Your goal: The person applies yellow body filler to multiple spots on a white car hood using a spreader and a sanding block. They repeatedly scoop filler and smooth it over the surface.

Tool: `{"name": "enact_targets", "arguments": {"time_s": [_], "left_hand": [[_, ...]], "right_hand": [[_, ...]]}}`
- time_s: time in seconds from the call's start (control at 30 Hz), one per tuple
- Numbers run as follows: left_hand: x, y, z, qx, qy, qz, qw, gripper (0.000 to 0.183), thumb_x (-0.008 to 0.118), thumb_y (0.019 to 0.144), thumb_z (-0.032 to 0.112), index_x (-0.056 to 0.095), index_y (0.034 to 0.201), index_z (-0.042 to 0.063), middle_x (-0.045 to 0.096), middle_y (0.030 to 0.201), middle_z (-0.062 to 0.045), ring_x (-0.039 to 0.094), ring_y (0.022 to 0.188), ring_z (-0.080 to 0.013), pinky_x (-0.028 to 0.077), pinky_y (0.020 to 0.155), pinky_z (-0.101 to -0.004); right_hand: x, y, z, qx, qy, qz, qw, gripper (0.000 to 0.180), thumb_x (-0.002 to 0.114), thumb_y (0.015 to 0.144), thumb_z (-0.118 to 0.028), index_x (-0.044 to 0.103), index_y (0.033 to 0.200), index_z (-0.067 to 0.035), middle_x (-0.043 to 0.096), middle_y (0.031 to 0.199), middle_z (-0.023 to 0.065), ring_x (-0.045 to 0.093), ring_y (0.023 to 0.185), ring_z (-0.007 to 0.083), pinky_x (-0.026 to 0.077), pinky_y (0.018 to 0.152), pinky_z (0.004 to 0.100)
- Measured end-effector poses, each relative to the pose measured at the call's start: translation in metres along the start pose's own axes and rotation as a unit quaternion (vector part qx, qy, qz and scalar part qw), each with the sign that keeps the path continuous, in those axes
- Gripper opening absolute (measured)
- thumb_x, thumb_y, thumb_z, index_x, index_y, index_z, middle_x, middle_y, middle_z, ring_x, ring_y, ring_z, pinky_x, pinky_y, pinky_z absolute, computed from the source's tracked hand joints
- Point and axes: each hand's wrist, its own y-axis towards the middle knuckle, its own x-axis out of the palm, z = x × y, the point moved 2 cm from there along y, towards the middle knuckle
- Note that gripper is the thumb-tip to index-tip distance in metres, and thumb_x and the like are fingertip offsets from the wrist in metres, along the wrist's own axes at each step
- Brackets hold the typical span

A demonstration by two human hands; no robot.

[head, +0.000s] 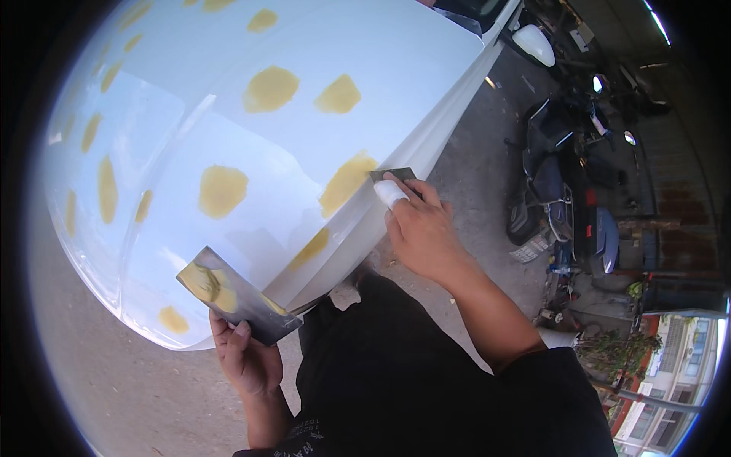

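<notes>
My right hand (pixel 420 220) grips a dark, flat putty spreader (pixel 394 175), with a white wrap around one finger. The spreader's edge meets a yellow filler patch (pixel 347 181) at the side edge of a white car hood (pixel 274 148). In my left hand (pixel 245 351) is a rectangular metal mixing plate (pixel 257 314) carrying a mound of yellow body filler (pixel 208 285). The plate is tilted, near the hood's front corner. More filler patches dot the hood, among them a round one (pixel 223 191) near its middle and a narrow one (pixel 309 249) along the edge.
A white side mirror (pixel 534 44) juts out at the upper right. Beyond the concrete floor (pixel 468 148) a parked motor scooter (pixel 571 188) stands on the right. Potted plants (pixel 614 351) are farther back at the lower right.
</notes>
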Motion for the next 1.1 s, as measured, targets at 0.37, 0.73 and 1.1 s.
{"name": "enact_targets", "arguments": {"time_s": [0.37,0.73,1.1], "left_hand": [[0.014,0.003,-0.012,-0.016,0.009,-0.005,1.000,0.058,0.058,0.084,0.000,0.042,0.140,0.002,0.053,0.138,-0.013,0.052,0.129,-0.0266,0.040,0.113,-0.0459],[0.081,-0.022,-0.053,-0.049,0.055,-0.030,0.997,0.062,0.061,0.089,0.010,0.037,0.146,0.006,0.052,0.139,-0.012,0.051,0.129,-0.0286,0.042,0.110,-0.0445],[0.162,-0.053,-0.167,0.114,0.171,-0.007,0.979,0.058,0.050,0.094,-0.002,0.033,0.149,0.008,0.052,0.137,-0.013,0.052,0.129,-0.0281,0.043,0.109,-0.0501]], "right_hand": [[0.011,-0.038,-0.037,-0.150,0.146,-0.086,0.974,0.042,0.055,0.092,-0.008,0.056,0.134,-0.004,0.049,0.149,0.0133,0.043,0.133,0.0377,0.037,0.106,0.0511],[-0.009,-0.070,0.009,-0.304,0.423,-0.026,0.853,0.036,0.062,0.092,-0.008,0.062,0.128,-0.008,0.055,0.146,0.0085,0.045,0.136,0.0314,0.038,0.109,0.0445],[-0.048,-0.068,0.153,-0.289,0.216,0.042,0.932,0.037,0.058,0.090,-0.009,0.066,0.127,-0.014,0.060,0.140,0.0035,0.048,0.134,0.0279,0.034,0.108,0.0450]]}}
